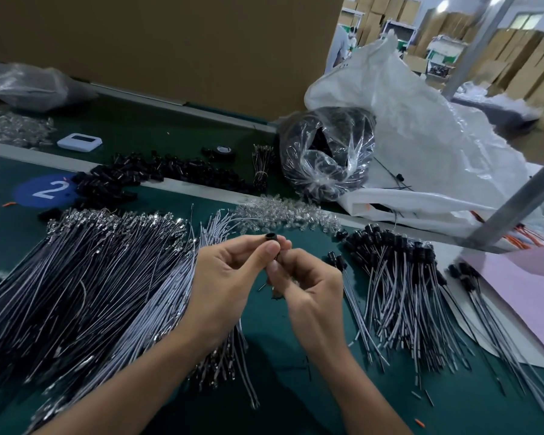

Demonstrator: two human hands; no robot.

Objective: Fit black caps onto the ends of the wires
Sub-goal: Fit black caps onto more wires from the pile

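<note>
While one black cap sits above mid-table, left hand pinches its top, right hand pinches its lower end; one bare wire pile left, one capped pile right, one loose-cap heap behind.

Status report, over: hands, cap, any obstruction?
Left hand pinches black cap. Right hand pinches it lower down. Uncapped wires left, capped wires right. Nothing blocks the hands.
</note>
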